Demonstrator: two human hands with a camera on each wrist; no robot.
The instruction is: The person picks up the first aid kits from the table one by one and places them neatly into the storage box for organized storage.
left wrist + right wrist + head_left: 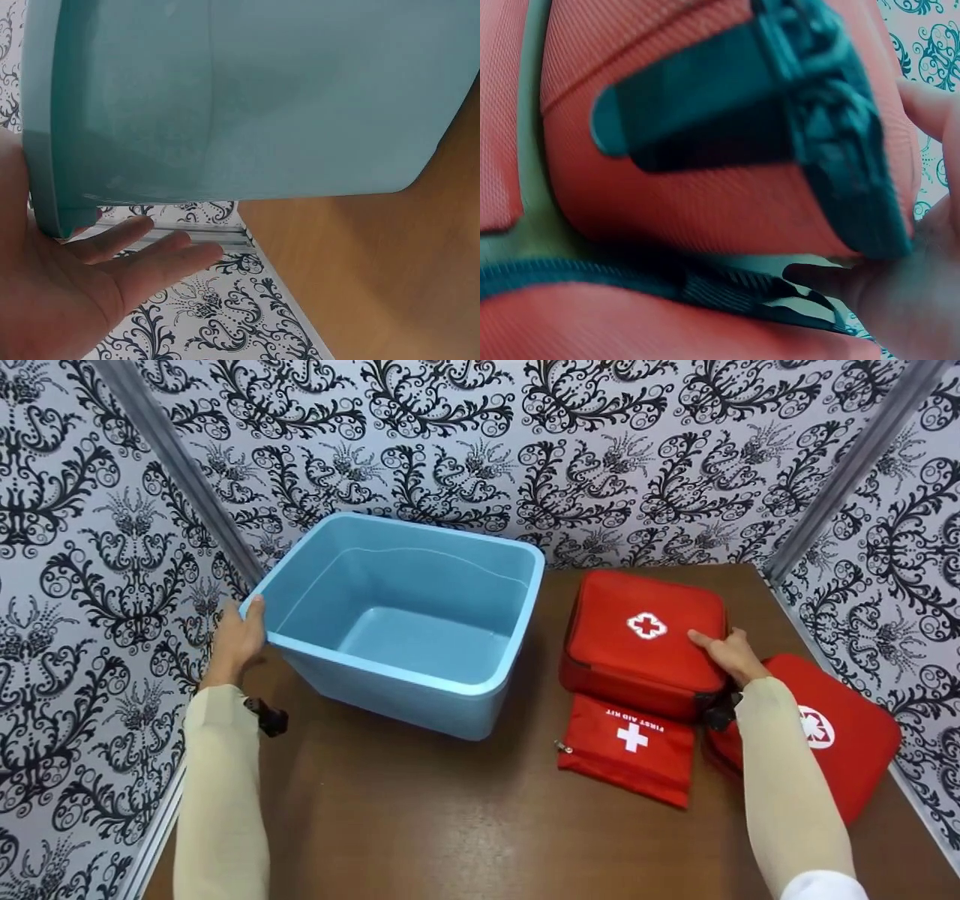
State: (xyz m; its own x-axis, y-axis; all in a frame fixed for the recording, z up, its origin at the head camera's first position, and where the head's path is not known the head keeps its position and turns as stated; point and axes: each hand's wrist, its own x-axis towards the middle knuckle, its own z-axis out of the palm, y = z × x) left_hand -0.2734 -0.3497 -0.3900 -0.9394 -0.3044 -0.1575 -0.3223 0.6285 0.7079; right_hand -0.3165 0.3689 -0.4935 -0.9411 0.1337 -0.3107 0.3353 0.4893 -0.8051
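A large light-blue plastic tub [420, 697] sits at the left of the table, its inside bare. My left hand [238, 634] grips its left corner, thumb over the rim; the left wrist view shows the other fingers extended under the lip [45, 150]. At the right, a boxy red first aid bag [637, 622] with a white cross emblem lies flat. My right hand [731, 654] holds its right side, thumb on top and fingers down the side. In the right wrist view, the bag's dark zip corner and strap [705, 97] fill the middle.
A small flat red first aid pouch [630, 750] lies in front of the bag. Another red case [847, 735] with a round white emblem is partly hidden under my right forearm. Patterned walls [450, 442] border the brown table [450, 825] at the back and sides.
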